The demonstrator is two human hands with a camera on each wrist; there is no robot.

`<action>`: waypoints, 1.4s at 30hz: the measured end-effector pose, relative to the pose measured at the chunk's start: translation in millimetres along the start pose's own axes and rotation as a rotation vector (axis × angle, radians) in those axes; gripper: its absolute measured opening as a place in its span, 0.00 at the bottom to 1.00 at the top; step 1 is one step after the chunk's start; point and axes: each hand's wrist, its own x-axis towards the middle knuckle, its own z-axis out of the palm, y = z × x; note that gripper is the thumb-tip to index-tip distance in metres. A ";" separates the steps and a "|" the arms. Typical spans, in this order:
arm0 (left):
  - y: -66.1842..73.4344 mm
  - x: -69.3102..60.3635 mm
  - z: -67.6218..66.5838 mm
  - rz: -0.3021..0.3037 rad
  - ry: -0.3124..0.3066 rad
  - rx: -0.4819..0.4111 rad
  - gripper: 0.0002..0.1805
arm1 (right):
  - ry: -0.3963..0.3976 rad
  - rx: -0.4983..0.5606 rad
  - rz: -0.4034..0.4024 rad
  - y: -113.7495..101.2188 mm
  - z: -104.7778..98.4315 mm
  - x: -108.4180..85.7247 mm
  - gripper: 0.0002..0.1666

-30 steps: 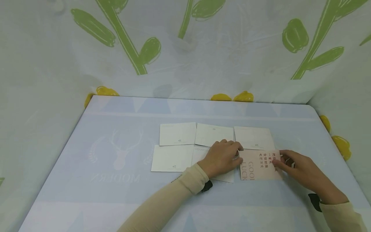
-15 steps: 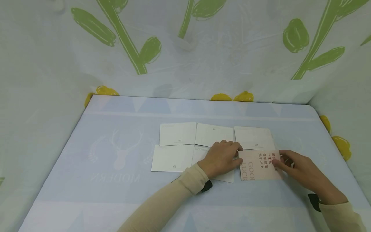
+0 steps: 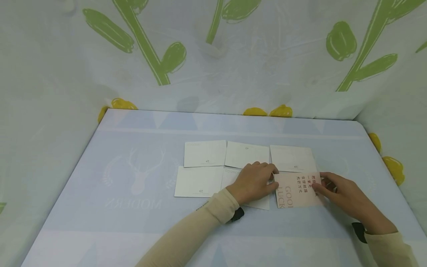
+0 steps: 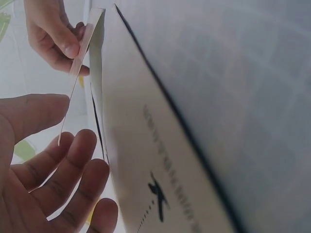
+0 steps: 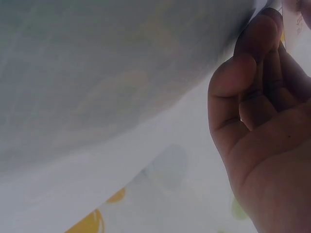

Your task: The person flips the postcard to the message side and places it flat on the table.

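A pale pink card with "GOOD LUCK" lettering and Chinese characters is held slightly above the table by both hands. At its left edge, my left hand pinches it between thumb and fingers; the left wrist view shows the thumb on one face of the thin card. My right hand pinches the right edge, its thumb over the printed side. In the right wrist view, the right hand has curled fingers, and only a sliver of card shows. Beneath my left hand and forearm lies a white card, partly covered.
Several white cards lie blank side up in two rows: a back-left card, a back-middle card, a back-right card and a front-left card. The pale blue table meets a leaf-patterned curtain behind.
The pink card and my right hand have shifted very slightly left. My left hand keeps its place at the card's edge, and the white cards lie as before.
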 end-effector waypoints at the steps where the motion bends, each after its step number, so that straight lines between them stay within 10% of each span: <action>1: 0.1 0.1 0.2 0.001 0.001 -0.001 0.16 | 0.000 0.000 0.000 0.1 0.0 -0.2 0.34; 42: 13.5 4.3 -11.9 0.043 0.045 -0.122 0.17 | 0.090 -0.013 -0.034 -1.3 -10.5 -4.4 0.26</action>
